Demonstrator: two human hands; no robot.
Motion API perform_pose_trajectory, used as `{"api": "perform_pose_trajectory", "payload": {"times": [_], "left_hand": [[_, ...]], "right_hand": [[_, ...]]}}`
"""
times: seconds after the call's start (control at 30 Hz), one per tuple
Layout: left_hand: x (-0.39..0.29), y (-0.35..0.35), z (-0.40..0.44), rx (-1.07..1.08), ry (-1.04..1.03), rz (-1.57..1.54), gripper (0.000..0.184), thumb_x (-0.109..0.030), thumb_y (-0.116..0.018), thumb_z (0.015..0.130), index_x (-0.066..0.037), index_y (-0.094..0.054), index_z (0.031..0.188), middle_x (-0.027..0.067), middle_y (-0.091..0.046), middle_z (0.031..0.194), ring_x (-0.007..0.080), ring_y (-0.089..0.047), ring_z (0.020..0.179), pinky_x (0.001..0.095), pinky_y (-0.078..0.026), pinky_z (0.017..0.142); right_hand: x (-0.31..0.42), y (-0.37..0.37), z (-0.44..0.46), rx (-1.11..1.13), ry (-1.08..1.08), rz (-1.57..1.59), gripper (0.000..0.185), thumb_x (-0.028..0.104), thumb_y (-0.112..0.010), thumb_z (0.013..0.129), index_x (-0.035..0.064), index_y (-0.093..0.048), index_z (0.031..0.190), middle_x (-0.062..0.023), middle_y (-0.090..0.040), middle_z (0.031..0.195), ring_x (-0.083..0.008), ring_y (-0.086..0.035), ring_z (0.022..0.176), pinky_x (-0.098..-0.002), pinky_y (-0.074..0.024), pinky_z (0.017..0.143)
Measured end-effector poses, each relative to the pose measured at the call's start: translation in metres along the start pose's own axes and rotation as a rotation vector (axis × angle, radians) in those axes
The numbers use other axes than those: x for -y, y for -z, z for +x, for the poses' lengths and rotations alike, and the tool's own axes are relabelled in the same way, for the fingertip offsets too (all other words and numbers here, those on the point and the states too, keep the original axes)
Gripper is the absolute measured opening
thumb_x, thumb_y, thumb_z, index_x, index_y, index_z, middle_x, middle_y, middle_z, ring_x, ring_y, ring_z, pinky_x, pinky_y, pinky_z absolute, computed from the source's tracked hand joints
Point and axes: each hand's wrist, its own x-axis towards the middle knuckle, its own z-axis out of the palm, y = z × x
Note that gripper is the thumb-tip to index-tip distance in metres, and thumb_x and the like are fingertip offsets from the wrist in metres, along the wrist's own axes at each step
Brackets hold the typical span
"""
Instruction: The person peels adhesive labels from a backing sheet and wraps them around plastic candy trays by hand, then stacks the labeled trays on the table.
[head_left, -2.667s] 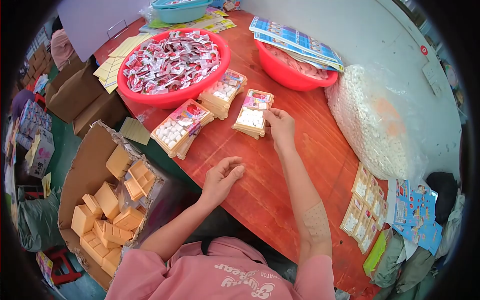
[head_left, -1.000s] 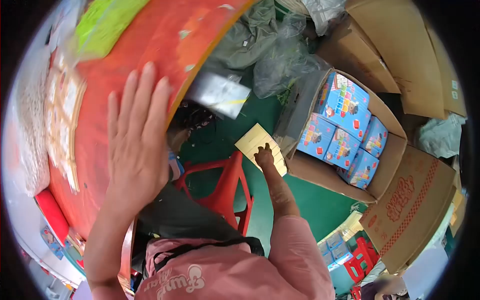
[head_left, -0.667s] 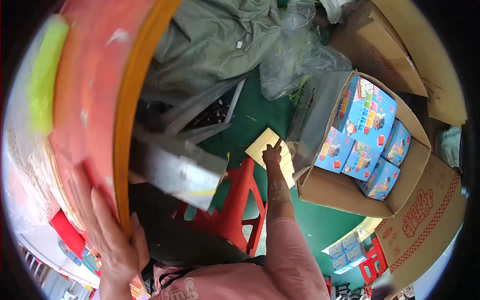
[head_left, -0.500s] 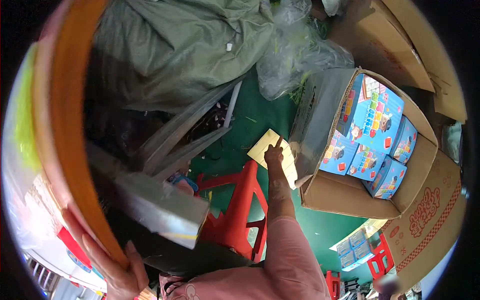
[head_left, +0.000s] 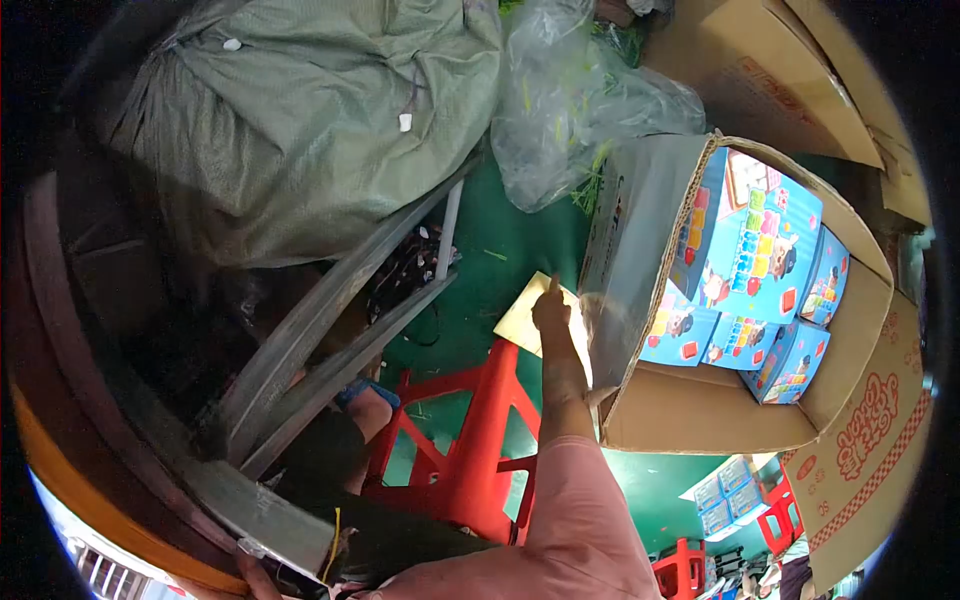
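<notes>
My right hand (head_left: 551,308) is stretched forward over a pale yellow sheet (head_left: 524,306) beside the carton. Its index finger points out and the other fingers look partly curled. Whether it touches the sheet I cannot tell. An open cardboard carton (head_left: 720,412) stands just to the right, holding several blue printed boxes (head_left: 757,240). At the lower left, my left hand (head_left: 258,577) shows only in part, around the orange table edge (head_left: 110,535), with most of its fingers hidden.
A red plastic stool (head_left: 478,440) stands below my right arm. Grey metal bars (head_left: 320,330) run beneath a large green-grey sack (head_left: 310,140). Clear plastic bags (head_left: 560,110) lie at the back. More cardboard (head_left: 865,430) and wrapped blue packs (head_left: 728,497) are at the right.
My view has turned, so the table edge and left hand sit lower at the far left and more of the sack shows. My right hand remains over the yellow sheet.
</notes>
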Motion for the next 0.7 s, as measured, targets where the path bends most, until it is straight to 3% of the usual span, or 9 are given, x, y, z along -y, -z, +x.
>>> {"api": "perform_pose_trajectory", "payload": {"times": [0.07, 0.13, 0.23, 0.33, 0.43, 0.57, 0.63, 0.7], "left_hand": [[-0.001, 0.002, 0.003, 0.002, -0.02, 0.012, 0.079, -0.005, -0.051, 0.081, 0.009, -0.004, 0.142, 0.0335, -0.013, 0.144, 0.0447, -0.021, 0.132, 0.0505, -0.016, 0.108], [-0.002, 0.004, 0.006, 0.008, -0.036, 0.031, 0.08, -0.007, -0.053, 0.082, 0.01, -0.004, 0.142, 0.0344, -0.014, 0.143, 0.0458, -0.023, 0.131, 0.0512, -0.018, 0.107], [-0.003, 0.007, 0.012, 0.024, -0.06, 0.058, 0.081, -0.011, -0.055, 0.082, 0.01, -0.003, 0.141, 0.0358, -0.014, 0.142, 0.0474, -0.025, 0.13, 0.0524, -0.022, 0.106], [-0.001, 0.005, 0.018, 0.023, -0.074, 0.087, 0.083, -0.015, -0.057, 0.083, 0.011, -0.003, 0.141, 0.0372, -0.015, 0.141, 0.049, -0.028, 0.128, 0.0536, -0.025, 0.105], [0.0, 0.003, 0.011, -0.023, 0.0, 0.081, 0.084, -0.014, -0.059, 0.083, 0.011, -0.004, 0.141, 0.0382, -0.021, 0.138, 0.0494, -0.036, 0.122, 0.0548, -0.031, 0.1], [-0.004, 0.001, -0.002, -0.065, 0.138, 0.084, 0.085, -0.013, -0.06, 0.082, 0.01, -0.003, 0.141, 0.0375, -0.024, 0.137, 0.0485, -0.039, 0.12, 0.0536, -0.034, 0.098], [-0.004, 0.006, 0.007, -0.018, -0.016, 0.138, 0.085, -0.013, -0.06, 0.082, 0.01, -0.004, 0.141, 0.0368, -0.024, 0.137, 0.048, -0.039, 0.12, 0.0531, -0.034, 0.099], [-0.006, 0.005, 0.023, 0.003, -0.106, 0.125, 0.085, -0.013, -0.06, 0.082, 0.01, -0.004, 0.141, 0.0363, -0.023, 0.138, 0.0474, -0.038, 0.121, 0.0528, -0.033, 0.1]], "right_hand": [[-0.002, -0.016, 0.005, -0.146, -0.01, -0.052, 0.071, 0.029, -0.063, 0.084, 0.0033, -0.029, 0.141, -0.0123, -0.01, 0.15, -0.0251, -0.037, 0.128, -0.0464, -0.0432, 0.094], [0.001, 0.004, -0.005, -0.113, -0.012, 0.013, 0.071, 0.029, -0.065, 0.083, 0.0024, -0.031, 0.139, -0.012, -0.02, 0.146, -0.0237, -0.032, 0.13, -0.0478, -0.0411, 0.095], [0.004, 0.02, -0.012, -0.235, -0.047, 0.173, 0.053, 0.027, -0.064, 0.081, 0.0059, -0.042, 0.125, -0.0091, -0.038, 0.13, -0.0245, -0.039, 0.122, -0.0485, -0.0425, 0.089], [0.006, 0.003, -0.006, -0.5, -0.112, 0.098, 0.049, 0.022, -0.06, 0.083, 0.0076, -0.042, 0.126, -0.009, -0.043, 0.125, -0.0247, -0.043, 0.117, -0.0478, -0.0414, 0.09], [0.013, 0.002, -0.007, -0.55, -0.135, -0.057, 0.036, 0.019, -0.048, 0.088, 0.0088, -0.044, 0.122, -0.0095, -0.048, 0.12, -0.0234, -0.046, 0.115, -0.0478, -0.0405, 0.092], [0.017, 0.026, -0.003, -0.378, -0.162, 0.009, 0.025, 0.02, -0.044, 0.09, 0.008, -0.052, 0.11, -0.0118, -0.056, 0.11, -0.0264, -0.054, 0.105, -0.0491, -0.0416, 0.09], [0.014, 0.039, -0.004, -0.326, -0.139, 0.071, 0.021, 0.019, -0.043, 0.09, 0.0079, -0.056, 0.103, -0.0124, -0.06, 0.104, -0.0281, -0.058, 0.099, -0.0494, -0.0415, 0.09], [0.013, 0.042, -0.009, -0.302, -0.102, -0.058, 0.02, 0.019, -0.043, 0.09, 0.0097, -0.059, 0.096, -0.0111, -0.062, 0.101, -0.0284, -0.061, 0.096, -0.0463, -0.0466, 0.083]]}}
